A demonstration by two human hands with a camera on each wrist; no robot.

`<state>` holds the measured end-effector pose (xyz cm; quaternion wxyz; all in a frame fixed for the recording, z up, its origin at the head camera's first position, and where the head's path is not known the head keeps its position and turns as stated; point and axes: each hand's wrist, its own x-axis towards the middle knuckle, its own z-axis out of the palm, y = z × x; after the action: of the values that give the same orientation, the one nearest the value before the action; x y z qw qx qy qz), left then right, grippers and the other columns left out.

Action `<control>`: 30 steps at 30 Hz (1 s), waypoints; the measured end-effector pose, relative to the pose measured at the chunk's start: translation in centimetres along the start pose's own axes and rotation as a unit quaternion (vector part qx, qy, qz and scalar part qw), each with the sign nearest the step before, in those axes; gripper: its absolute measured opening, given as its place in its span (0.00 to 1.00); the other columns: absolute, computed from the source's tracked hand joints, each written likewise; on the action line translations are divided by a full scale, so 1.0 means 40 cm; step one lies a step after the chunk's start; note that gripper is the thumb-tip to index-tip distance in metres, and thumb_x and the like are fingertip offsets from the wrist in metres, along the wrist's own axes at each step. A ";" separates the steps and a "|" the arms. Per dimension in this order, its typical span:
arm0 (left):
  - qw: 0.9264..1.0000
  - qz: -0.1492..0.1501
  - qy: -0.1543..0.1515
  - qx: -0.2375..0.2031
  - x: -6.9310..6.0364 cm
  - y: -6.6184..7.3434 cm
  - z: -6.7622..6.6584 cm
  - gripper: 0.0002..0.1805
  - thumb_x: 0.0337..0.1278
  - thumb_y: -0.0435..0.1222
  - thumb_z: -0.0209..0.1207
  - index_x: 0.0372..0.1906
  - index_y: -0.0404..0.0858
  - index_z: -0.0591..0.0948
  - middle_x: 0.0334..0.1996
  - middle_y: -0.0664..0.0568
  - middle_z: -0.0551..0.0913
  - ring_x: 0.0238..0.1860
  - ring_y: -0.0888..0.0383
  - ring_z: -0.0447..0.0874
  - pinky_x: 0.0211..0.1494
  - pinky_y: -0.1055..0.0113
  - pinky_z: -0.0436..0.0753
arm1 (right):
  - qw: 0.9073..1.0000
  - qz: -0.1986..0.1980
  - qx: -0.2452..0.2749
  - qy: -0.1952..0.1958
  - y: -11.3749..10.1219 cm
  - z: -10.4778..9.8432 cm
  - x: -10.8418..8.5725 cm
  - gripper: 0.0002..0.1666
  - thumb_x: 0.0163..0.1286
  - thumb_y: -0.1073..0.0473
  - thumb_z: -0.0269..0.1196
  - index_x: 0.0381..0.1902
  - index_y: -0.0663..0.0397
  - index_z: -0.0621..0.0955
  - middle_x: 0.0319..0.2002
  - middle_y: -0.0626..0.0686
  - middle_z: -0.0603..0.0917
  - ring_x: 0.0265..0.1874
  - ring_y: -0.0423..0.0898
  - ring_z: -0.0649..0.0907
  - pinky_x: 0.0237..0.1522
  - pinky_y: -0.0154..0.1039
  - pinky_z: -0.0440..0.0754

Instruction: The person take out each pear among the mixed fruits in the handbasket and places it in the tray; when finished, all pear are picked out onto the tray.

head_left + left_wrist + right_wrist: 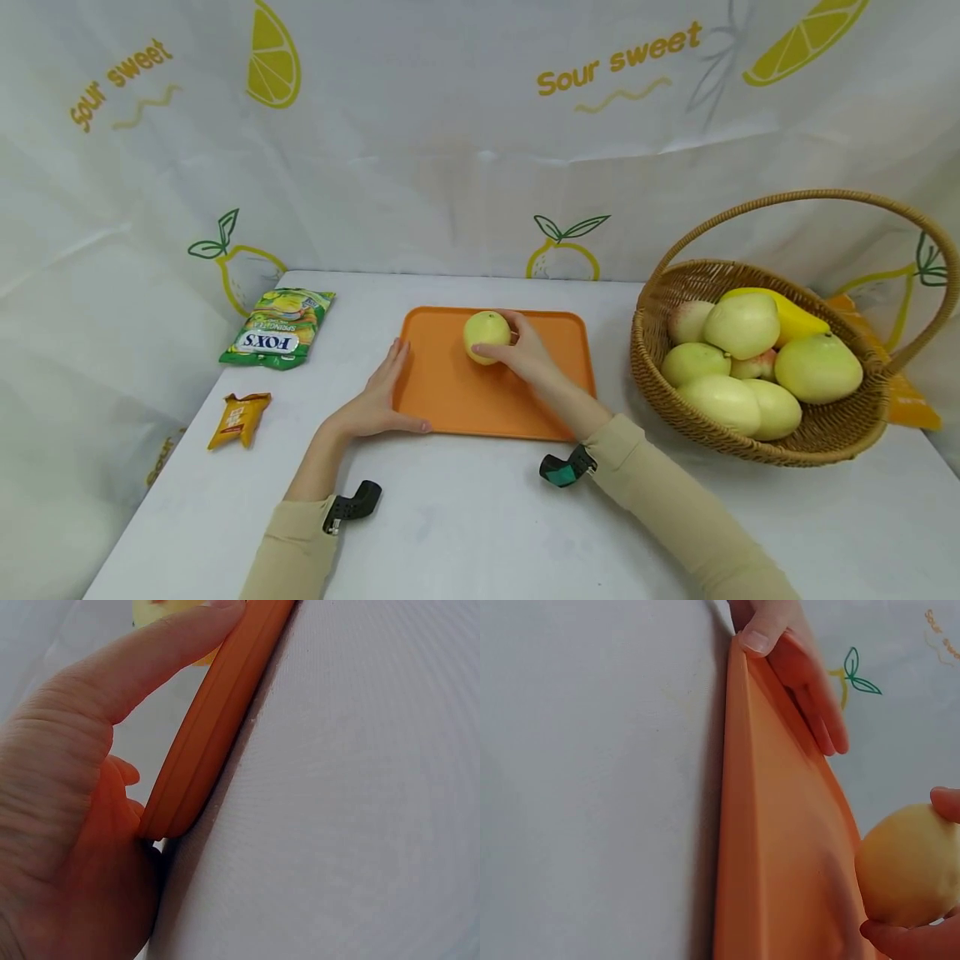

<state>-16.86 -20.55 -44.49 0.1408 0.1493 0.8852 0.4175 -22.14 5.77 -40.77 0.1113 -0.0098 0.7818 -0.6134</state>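
Note:
In the head view my right hand [528, 352] pinches a round yellow-green fruit [482, 332], thumb on the near side and fingers on the far side. The fruit is over the middle of an orange tray [442, 404]; the right wrist view shows a gap between fruit [904, 870] and tray surface. At the tray's left end rests my left hand [375, 404], its fairly straight fingers along the left edge and its thumb along the near rim. The left wrist view shows that thumb [157, 652] touching the tray's rim [217, 720].
A wicker basket [757, 446] with a tall handle holds several fruits on the right. An orange packet [911, 400] lies partly hidden behind it. On the left lie a green Fox's bag [277, 329] and a small orange-brown snack packet [240, 419]. Printed cloth [420, 200] hangs behind the table.

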 end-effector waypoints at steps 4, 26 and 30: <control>1.000 -0.001 0.000 0.003 0.001 -0.004 0.000 0.72 0.37 0.53 0.76 0.78 0.45 0.35 0.77 0.50 0.26 0.76 0.43 0.28 0.71 0.35 0.41 | 1.000 0.000 0.009 0.000 -0.004 0.021 0.009 0.47 0.56 0.55 0.75 0.70 0.50 0.66 0.64 0.54 0.71 0.59 0.53 0.72 0.59 0.50 0.71; 1.000 -0.015 -0.002 0.002 0.002 -0.002 0.002 0.71 0.37 0.57 0.75 0.79 0.49 0.37 0.77 0.54 0.27 0.77 0.46 0.28 0.71 0.36 0.42 | 1.000 -0.027 0.000 0.000 -0.012 0.107 0.068 0.46 0.55 0.55 0.75 0.70 0.52 0.67 0.65 0.54 0.71 0.58 0.52 0.74 0.57 0.48 0.74; 1.000 -0.016 -0.003 0.004 0.001 -0.002 0.001 0.71 0.37 0.57 0.75 0.79 0.49 0.37 0.77 0.53 0.26 0.76 0.44 0.28 0.71 0.35 0.42 | 0.999 -0.035 -0.002 -0.009 -0.019 0.123 0.078 0.46 0.56 0.55 0.75 0.70 0.52 0.66 0.66 0.54 0.70 0.59 0.53 0.74 0.57 0.48 0.74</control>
<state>-16.91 -20.57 -44.59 0.1494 0.1367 0.8888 0.4112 -24.37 0.42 -41.63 0.0966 -0.0424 0.7813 -0.6152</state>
